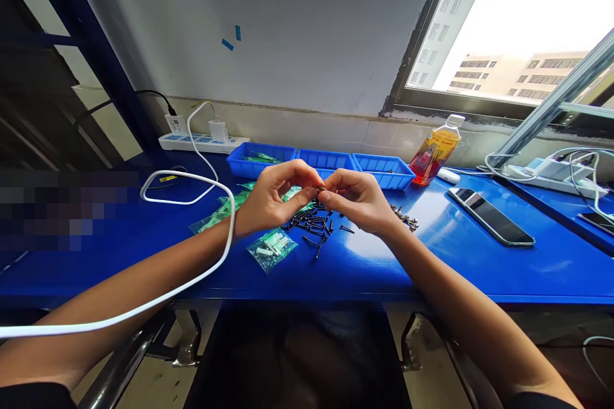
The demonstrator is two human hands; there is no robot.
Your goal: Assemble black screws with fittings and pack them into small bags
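Observation:
My left hand (275,198) and my right hand (357,201) meet fingertip to fingertip above the blue table (432,262). Both pinch a small dark screw (320,188) between thumb and fingers. Under the hands lies a loose pile of black screws (314,227). A small clear bag with white parts (271,249) lies just below my left hand. More green-tinted bags (215,217) lie behind my left wrist. A few silvery screws (405,217) sit right of my right hand.
Three blue trays (326,160) stand at the back. A yellow bottle (434,153), a white case (448,175) and a phone (492,216) lie to the right. A white cable (192,275) crosses my left arm from a power strip (201,140). Another strip (551,172) sits far right.

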